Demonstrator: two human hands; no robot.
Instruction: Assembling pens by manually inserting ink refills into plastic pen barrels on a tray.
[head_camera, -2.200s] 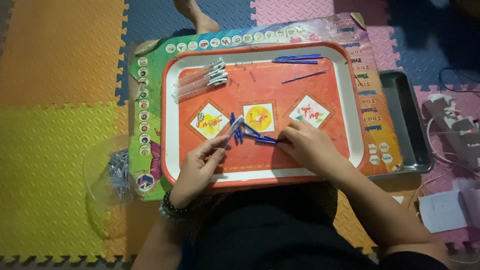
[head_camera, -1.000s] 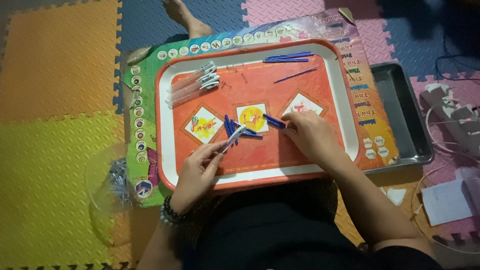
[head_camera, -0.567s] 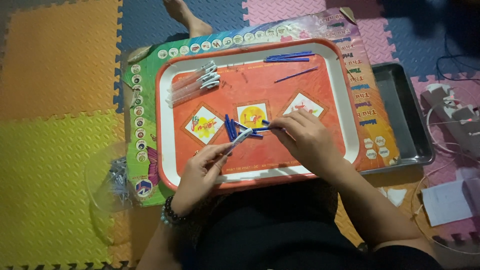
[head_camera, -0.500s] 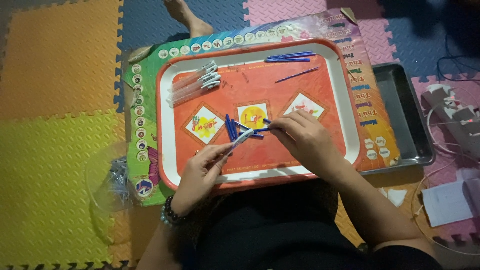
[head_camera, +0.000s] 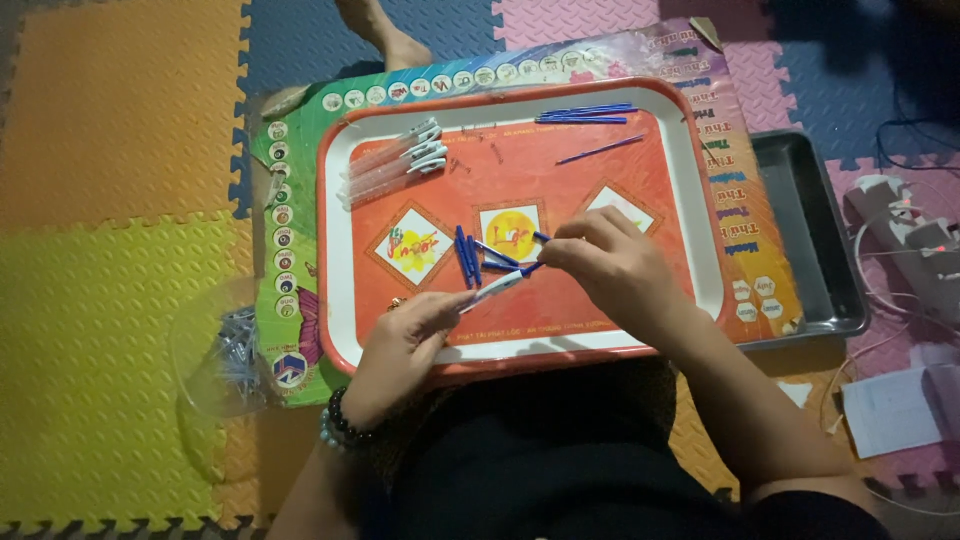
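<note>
Foam floor mat (head_camera: 120, 200) of orange, yellow, blue and pink tiles is lying under everything; the person is sitting on it, looking down

Printed cardboard sheet (head_camera: 300, 260) is lying flat on the mat, with a grey metal tray (head_camera: 810, 240) at its 3 o'clock edge

Orange tray (head_camera: 520, 160) with a white rim is sitting on the cardboard, holding all the pen parts

Left hand (head_camera: 400, 350) is at the tray's 7 o'clock, closed in a pinch on a clear pen barrel (head_camera: 495, 287), tip pointing toward 2 o'clock

Right hand (head_camera: 610, 265) is at 4 o'clock of the tray's centre, fingers closed on a blue refill (head_camera: 533, 266) that is meeting the barrel's open end

Change versus 2.2 s ago: both hands were low over the loose pile then; they are now lifted slightly, with the refill lined up on the barrel. Judgement: insertion is under way, this pen is not yet assembled

Clear barrels with white tips (head_camera: 390, 165) are lying bundled at 10 o'clock

Blue refills (head_camera: 585, 113) are lying at 1 o'clock, one single refill (head_camera: 600, 150) just below them

Loose blue pieces (head_camera: 468, 255) are lying near the centre, just beside the hands

Clear bag of small parts (head_camera: 235, 345) is lying off the tray at 8 o'clock
</note>
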